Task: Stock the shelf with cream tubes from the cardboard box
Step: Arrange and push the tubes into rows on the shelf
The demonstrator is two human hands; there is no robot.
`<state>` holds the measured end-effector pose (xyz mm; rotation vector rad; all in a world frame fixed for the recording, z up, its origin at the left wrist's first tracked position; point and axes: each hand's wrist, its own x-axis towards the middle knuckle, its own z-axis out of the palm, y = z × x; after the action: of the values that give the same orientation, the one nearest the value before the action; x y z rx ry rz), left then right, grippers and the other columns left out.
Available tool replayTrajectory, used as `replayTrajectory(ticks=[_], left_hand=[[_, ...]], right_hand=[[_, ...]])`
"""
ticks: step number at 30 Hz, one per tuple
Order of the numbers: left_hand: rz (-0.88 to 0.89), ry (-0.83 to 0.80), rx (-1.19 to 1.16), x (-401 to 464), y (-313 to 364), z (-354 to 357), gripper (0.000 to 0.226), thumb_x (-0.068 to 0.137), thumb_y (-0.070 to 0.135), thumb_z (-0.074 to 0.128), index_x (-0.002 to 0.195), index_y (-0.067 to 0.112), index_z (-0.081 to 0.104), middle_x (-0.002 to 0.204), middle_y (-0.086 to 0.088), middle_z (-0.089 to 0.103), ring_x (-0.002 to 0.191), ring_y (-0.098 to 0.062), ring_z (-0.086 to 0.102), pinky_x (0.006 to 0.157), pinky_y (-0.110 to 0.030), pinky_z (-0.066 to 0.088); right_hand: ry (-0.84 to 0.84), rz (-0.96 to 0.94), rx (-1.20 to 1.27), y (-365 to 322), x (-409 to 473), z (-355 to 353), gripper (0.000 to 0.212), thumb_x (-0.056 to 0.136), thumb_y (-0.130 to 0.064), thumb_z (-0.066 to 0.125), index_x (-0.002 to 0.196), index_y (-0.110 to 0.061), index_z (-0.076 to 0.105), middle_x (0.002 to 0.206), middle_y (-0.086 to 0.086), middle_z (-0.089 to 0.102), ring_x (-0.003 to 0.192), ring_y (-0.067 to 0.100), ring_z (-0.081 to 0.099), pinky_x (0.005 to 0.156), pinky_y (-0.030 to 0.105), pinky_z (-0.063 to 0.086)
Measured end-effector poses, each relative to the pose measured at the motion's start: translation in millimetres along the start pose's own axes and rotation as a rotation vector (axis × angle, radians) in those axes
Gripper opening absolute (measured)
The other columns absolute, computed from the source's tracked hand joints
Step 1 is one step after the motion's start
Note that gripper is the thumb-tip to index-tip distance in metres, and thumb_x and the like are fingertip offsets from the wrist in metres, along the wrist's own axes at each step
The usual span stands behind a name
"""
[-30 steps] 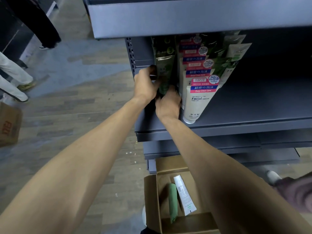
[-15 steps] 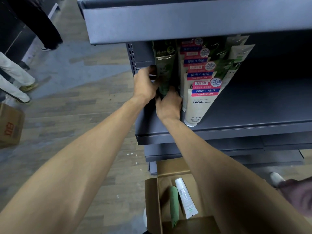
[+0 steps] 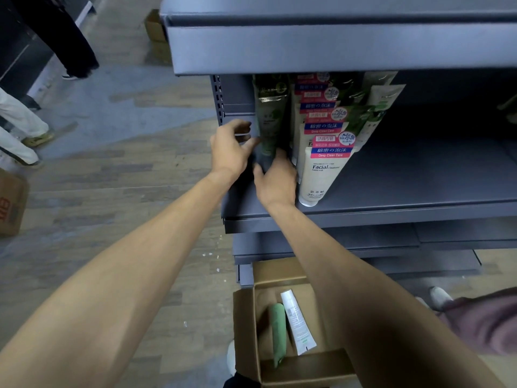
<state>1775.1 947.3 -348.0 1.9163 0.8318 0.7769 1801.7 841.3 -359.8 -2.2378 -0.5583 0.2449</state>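
Note:
On the grey shelf [image 3: 405,189] a green cream tube [image 3: 270,119] stands upright at the left end, beside a row of several white "Facial cleanser" tubes [image 3: 321,175]. My right hand [image 3: 275,179] grips the green tube's dark cap at its base. My left hand [image 3: 230,152] is just left of the tube with fingers spread, its thumb touching the tube's lower part. Below, on the floor, an open cardboard box [image 3: 246,317] holds a green tube [image 3: 277,331] and a white tube [image 3: 298,323] lying flat.
An upper shelf [image 3: 335,37] overhangs the tubes. Lower shelves [image 3: 363,245] sit behind the box. People's legs [image 3: 19,127] stand at far left near a cardboard box [image 3: 11,203]. A person's sleeve [image 3: 481,323] and shoe [image 3: 439,295] are at the right.
My left hand has let go of the green tube's side and opened, shifting slightly left. My right hand stays at the tube's base.

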Motion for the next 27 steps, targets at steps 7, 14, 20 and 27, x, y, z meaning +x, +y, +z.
replayTrajectory(ticks=[7,14,20,27], left_hand=[[0.133,-0.068,0.029,-30.1,14.7,-37.2,0.034,0.082,0.011,0.076,0.114,0.004,0.067,0.104,-0.001,0.068,0.087,-0.01,0.065,0.074,0.001,0.044],[0.234,-0.191,0.125,-65.7,20.2,-57.3,0.038,0.083,0.023,0.077,0.117,0.011,0.067,0.103,-0.001,0.07,0.086,-0.008,0.067,0.081,-0.008,0.048],[0.268,-0.213,0.166,-113.3,28.4,-65.5,0.039,0.082,0.028,0.078,0.117,0.016,0.066,0.099,0.005,0.068,0.085,-0.006,0.066,0.084,-0.012,0.048],[0.208,-0.234,0.17,-178.1,39.9,-45.3,0.036,0.08,0.022,0.08,0.113,0.013,0.067,0.098,-0.003,0.072,0.083,-0.013,0.07,0.073,-0.002,0.044]], right_hand=[[-0.083,-0.011,0.143,9.6,-51.0,-8.5,0.045,0.089,-0.022,0.068,0.129,-0.008,0.053,0.123,0.014,0.065,0.114,0.027,0.063,0.097,0.047,0.052],[-0.051,-0.039,0.121,35.2,-98.9,-28.2,0.046,0.092,-0.023,0.068,0.132,-0.008,0.053,0.127,0.01,0.064,0.118,0.019,0.061,0.101,0.04,0.051],[-0.149,-0.132,0.034,56.9,-116.6,-52.5,0.037,0.09,-0.024,0.068,0.124,-0.012,0.06,0.118,0.005,0.068,0.108,0.016,0.065,0.097,0.039,0.053],[-0.222,-0.136,-0.009,104.4,-141.3,-87.0,0.038,0.09,-0.025,0.069,0.125,-0.013,0.06,0.118,0.007,0.068,0.109,0.017,0.065,0.099,0.037,0.052]])
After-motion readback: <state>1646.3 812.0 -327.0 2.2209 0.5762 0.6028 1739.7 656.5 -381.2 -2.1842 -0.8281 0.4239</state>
